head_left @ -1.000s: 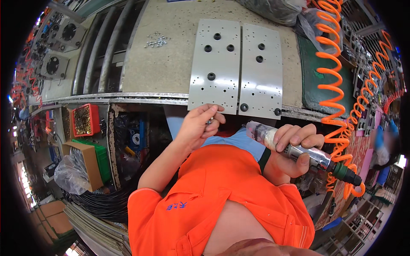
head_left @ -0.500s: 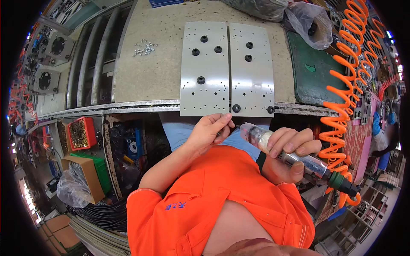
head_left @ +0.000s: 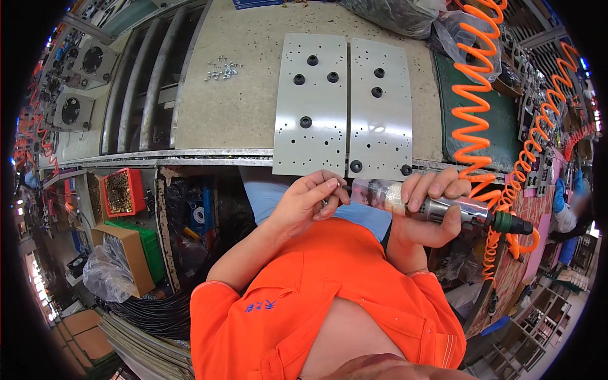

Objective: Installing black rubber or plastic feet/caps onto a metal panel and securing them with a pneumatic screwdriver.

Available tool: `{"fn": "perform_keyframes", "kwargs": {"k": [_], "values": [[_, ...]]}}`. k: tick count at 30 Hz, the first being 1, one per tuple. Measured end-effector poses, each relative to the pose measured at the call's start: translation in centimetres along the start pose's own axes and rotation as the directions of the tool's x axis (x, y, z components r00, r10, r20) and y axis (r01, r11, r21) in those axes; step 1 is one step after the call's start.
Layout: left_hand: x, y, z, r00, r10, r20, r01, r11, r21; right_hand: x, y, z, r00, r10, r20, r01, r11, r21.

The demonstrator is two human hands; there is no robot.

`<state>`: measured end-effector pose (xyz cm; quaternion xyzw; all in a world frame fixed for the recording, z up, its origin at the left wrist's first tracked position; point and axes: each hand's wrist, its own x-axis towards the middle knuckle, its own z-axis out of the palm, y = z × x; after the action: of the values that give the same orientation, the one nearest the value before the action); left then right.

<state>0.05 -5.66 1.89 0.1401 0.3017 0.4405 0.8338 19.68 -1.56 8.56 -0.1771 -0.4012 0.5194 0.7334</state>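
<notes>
My right hand (head_left: 434,199) is wrapped round a pneumatic screwdriver (head_left: 459,212), held nearly level with its front end toward the left. A clear sleeve covers that front end. My left hand (head_left: 315,197) is closed, fingers curled at the driver's tip; something small and dark shows between them, too small to name. Just beyond both hands, a left metal plate (head_left: 310,142) and a right metal plate (head_left: 380,120) lie side by side, overhanging the bench's near edge. Both light grey plates have many holes and several black round rubber feet, such as this rubber foot (head_left: 306,122).
An orange coiled hose (head_left: 472,95) hangs at the right. Loose small screws (head_left: 223,69) lie on the bench (head_left: 244,114), left of the plates. A green mat (head_left: 484,126) and plastic bags (head_left: 405,16) are to the right and back. Below left stands a red bin (head_left: 123,192) of small parts.
The screwdriver has swung from slanting to nearly level, and its tip has come up to my left fingers. The orange hose has swung leftward. The whole view has shifted slightly.
</notes>
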Motion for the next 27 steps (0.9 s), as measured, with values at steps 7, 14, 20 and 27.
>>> {"fn": "perform_keyframes", "kwargs": {"k": [7,14,20,27], "values": [[0.1,-0.2,0.5,0.999,-0.017,-0.048,0.016,0.999,-0.028,0.0,0.5,-0.3,0.999,-0.009,0.038,0.009,1.0,-0.013],[0.3,-0.2,1.4,0.988,-0.103,-0.114,0.089,0.988,-0.123,0.0,0.2,-0.2,0.979,-0.053,0.196,0.061,0.998,-0.033],[1.2,-0.8,2.5,0.988,-0.039,-0.151,0.008,0.978,-0.207,-0.5,1.1,0.3,0.961,-0.171,0.219,0.197,0.975,-0.105],[2.2,3.7,1.1,0.872,0.354,-0.339,-0.191,0.882,0.431,0.6,2.1,-0.5,0.948,-0.28,0.153,0.293,0.954,-0.067]]}}
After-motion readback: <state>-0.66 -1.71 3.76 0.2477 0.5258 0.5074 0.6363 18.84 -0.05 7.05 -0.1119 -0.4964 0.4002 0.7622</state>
